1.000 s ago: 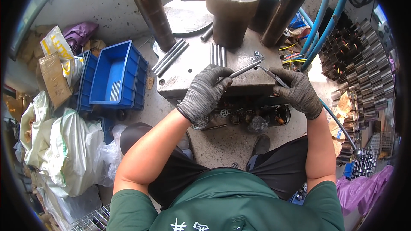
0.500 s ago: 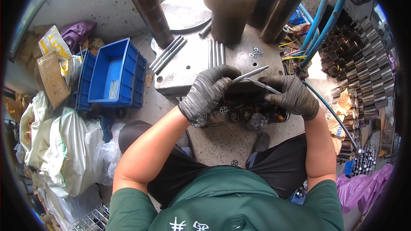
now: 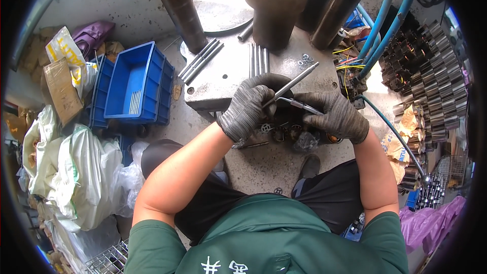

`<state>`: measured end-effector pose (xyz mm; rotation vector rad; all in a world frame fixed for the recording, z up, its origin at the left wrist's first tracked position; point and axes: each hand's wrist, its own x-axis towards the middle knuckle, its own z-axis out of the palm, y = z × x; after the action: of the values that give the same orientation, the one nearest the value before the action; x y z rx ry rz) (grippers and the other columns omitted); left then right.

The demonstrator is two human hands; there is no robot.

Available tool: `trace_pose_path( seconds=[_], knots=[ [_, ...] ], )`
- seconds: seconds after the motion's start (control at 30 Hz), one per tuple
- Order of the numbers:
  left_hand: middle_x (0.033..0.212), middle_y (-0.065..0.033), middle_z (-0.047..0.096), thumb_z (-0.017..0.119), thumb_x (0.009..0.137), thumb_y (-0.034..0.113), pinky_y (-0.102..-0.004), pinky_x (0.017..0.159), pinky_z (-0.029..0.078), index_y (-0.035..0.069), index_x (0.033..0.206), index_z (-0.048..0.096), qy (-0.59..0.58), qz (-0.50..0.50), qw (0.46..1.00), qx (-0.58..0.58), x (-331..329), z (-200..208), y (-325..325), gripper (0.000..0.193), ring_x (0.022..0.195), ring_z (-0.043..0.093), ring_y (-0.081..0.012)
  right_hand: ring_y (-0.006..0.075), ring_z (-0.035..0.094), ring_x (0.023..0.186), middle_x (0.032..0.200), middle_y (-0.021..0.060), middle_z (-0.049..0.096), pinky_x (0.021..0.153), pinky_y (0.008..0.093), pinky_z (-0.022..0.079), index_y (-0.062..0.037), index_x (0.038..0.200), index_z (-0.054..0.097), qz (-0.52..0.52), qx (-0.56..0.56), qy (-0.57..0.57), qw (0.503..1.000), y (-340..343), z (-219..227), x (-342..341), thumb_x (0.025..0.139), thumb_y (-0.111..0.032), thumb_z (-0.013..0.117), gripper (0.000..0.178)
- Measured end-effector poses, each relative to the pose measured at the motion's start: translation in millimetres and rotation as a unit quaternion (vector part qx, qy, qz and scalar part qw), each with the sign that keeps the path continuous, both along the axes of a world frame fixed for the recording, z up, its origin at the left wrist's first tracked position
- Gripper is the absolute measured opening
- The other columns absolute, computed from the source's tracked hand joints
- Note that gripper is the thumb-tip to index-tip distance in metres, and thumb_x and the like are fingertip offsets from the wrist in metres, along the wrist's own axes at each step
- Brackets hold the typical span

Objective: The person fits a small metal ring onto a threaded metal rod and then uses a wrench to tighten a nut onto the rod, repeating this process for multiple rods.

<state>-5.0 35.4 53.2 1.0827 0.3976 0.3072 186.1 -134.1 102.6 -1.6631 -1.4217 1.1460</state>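
My gloved left hand (image 3: 245, 107) is closed around a slim steel shaft (image 3: 298, 78), which slants up and to the right with its narrowed end free. In my gloved right hand (image 3: 339, 115) are bent-nose pliers (image 3: 303, 105); their handles are hidden in the palm. The thin pliers tip lies close to the lower part of the shaft; whether they touch, I cannot tell. Beyond my hands, several steel shafts (image 3: 259, 60) lie side by side on the metal press bed (image 3: 215, 91), near a small heap of metal rings (image 3: 305, 61).
More shafts (image 3: 201, 62) lie at the bed's left. A thick cylindrical ram (image 3: 276, 18) stands between two dark columns. Blue bins (image 3: 165, 89) and white sacks (image 3: 83, 172) are at left; blue hoses (image 3: 378, 30) and stacked metal cylinders (image 3: 431, 71) at right.
My left hand has tilted the shaft more steeply upward. My right hand has shifted slightly left and down with the pliers, whose tip is now lower along the shaft.
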Motion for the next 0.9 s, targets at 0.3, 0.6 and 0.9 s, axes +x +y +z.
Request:
trace_pose_path(
  seconds=[0.3, 0.6, 0.9],
  knots=[
    [0.107, -0.0206, 0.072, 0.056, 0.094, 0.013, -0.0202, 0.042, 0.042, -0.008, 0.137, 0.055, -0.097, -0.007, 0.967, -0.236, -1, -10, 5, 0.048, 0.050, 0.052, -0.0125, 0.0189, 0.064, 0.115, 0.133, 0.0109, 0.067, 0.100, 0.0338, 0.053, 0.0011, 0.150, 0.053, -0.009, -0.014, 0.203, 0.979, 2, -17, -4, 0.091, -0.010, 0.074, 0.063],
    [0.107, -0.0150, 0.075, 0.063, 0.093, 0.024, -0.0291, 0.054, 0.051, 0.001, 0.147, 0.050, -0.143, -0.020, 0.955, -0.260, -5, -9, 24, 0.060, 0.060, 0.063, -0.0186, 0.0293, 0.067, 0.098, 0.102, 0.0179, 0.069, 0.088, 0.0429, 0.053, -0.0017, 0.114, 0.065, -0.078, 0.063, -0.223, 0.970, 1, -45, 13, 0.081, -0.011, 0.070, 0.035],
    [0.112, -0.0062, 0.068, 0.062, 0.098, 0.010, -0.0249, 0.059, 0.043, 0.006, 0.147, 0.049, -0.125, 0.044, 0.973, -0.187, -6, -2, 18, 0.050, 0.063, 0.047, -0.0070, 0.0395, 0.061, 0.106, 0.119, 0.0163, 0.068, 0.095, 0.0483, 0.049, -0.0049, 0.112, 0.067, -0.087, 0.189, -0.453, 0.867, 22, -73, 34, 0.079, -0.008, 0.065, 0.033]
  ],
)
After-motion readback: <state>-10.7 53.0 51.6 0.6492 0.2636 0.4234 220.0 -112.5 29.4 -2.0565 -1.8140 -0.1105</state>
